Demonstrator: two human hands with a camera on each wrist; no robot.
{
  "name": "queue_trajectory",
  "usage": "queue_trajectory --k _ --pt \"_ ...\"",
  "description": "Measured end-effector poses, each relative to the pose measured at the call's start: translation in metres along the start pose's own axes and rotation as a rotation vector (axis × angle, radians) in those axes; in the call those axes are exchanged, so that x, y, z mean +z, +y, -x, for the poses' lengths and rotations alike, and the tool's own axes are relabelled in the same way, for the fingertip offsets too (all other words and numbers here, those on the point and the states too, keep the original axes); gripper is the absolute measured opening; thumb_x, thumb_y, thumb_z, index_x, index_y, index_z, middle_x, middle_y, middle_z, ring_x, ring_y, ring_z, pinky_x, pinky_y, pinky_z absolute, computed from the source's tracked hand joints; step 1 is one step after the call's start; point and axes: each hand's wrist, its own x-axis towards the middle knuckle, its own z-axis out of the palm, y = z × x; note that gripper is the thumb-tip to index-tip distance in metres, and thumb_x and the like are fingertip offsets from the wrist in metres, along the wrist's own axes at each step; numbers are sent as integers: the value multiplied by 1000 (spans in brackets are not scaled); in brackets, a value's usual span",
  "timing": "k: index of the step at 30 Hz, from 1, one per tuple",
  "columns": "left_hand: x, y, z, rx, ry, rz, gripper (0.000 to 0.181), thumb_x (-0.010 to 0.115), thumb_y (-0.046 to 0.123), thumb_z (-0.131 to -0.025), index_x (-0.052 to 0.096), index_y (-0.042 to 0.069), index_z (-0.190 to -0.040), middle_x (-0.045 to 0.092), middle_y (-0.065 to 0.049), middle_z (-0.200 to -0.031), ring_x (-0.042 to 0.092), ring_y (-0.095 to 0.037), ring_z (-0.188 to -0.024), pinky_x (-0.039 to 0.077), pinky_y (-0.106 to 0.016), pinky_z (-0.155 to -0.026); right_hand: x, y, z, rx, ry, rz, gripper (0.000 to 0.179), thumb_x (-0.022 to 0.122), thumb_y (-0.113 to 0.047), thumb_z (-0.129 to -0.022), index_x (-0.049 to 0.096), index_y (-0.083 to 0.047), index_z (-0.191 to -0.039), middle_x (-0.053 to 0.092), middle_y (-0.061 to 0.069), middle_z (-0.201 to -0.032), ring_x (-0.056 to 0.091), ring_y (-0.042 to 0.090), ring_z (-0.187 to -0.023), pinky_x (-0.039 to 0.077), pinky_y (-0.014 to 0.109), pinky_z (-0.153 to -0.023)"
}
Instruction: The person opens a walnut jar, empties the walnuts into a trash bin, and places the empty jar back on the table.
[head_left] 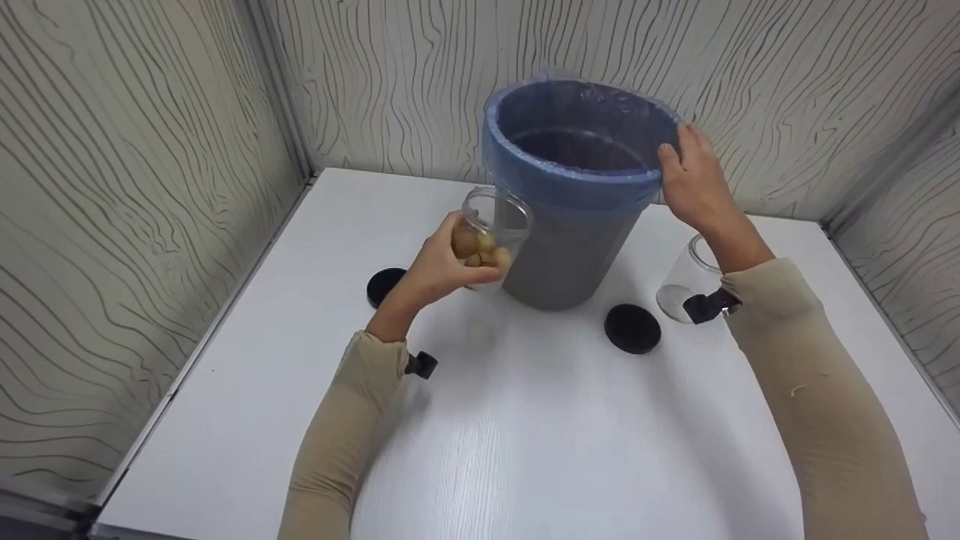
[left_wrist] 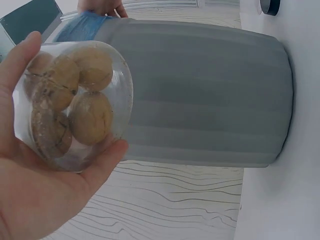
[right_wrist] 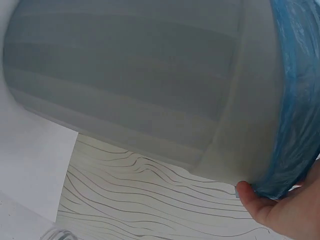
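Observation:
My left hand (head_left: 439,262) grips a clear jar (head_left: 517,217), open at the top and tilted, close in front of the bin. Several brown walnuts (left_wrist: 90,117) lie together inside, seen through the jar's bottom in the left wrist view. A grey trash bin (head_left: 555,262) stands on the table, with a blue bag (head_left: 577,191) folded over its rim. My right hand (head_left: 697,180) holds the bin's rim at the right side, thumb and fingers on the bag; in the right wrist view some fingers are hidden behind the bag.
One black lid (head_left: 632,328) lies right of the bin's base, another black lid (head_left: 385,286) at the left, partly behind my left arm. A second clear jar (head_left: 675,281) stands at the right, partly behind my right wrist. Patterned wall panels (head_left: 390,90) enclose the white table (head_left: 247,375).

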Motion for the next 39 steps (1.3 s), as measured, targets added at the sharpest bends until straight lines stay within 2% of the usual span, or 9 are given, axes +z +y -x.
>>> queue_trajectory --k 6,10,15,19,24,32,39 --pt "-16 10 -3 21 49 47 92 85 29 -70 30 10 -142 49 -10 -124 53 -22 -108 49 -36 -85 3 3 -1 -5 5 -7 63 18 -29 -98 5 10 -147 -1 25 -154 -2 34 -142 0 41 -112" --pt "-29 22 -7 41 85 27 90 84 28 -70 31 9 -140 49 -10 -123 52 -22 -108 49 -35 -84 6 4 0 9 -1 -2 63 16 -29 -98 1 8 -147 -4 23 -155 -5 31 -142 -2 39 -112" --pt "-44 41 -18 66 143 8 87 84 28 -71 33 7 -139 49 -10 -123 52 -20 -109 46 -34 -88 9 5 0 0 22 4 62 17 -27 -98 4 8 -147 -1 22 -155 -3 31 -142 0 38 -112" --pt "-53 56 -29 82 165 -19 89 83 29 -71 31 8 -140 48 -9 -126 51 -18 -110 47 -33 -88 10 7 0 -16 60 3 61 19 -26 -97 10 5 -149 4 22 -155 2 31 -142 3 39 -113" --pt "-59 73 -43 81 181 -141 93 84 31 -70 30 9 -141 47 -7 -128 50 -15 -112 46 -29 -89 11 9 0 -45 94 12 59 21 -25 -97 16 2 -149 11 22 -154 8 32 -142 6 40 -113" --pt "-60 94 -62 140 187 -361 92 85 29 -68 32 7 -141 49 -5 -127 52 -12 -109 44 -24 -88 9 9 -1 -42 77 37 59 21 -24 -98 15 8 -147 10 25 -153 7 34 -141 6 40 -113" --pt "-58 110 -73 81 187 -547 98 84 34 -69 28 9 -145 46 -3 -132 47 -11 -117 37 -22 -97 9 9 -1 -41 78 32 59 20 -24 -97 15 9 -147 10 25 -153 9 34 -141 7 41 -113"
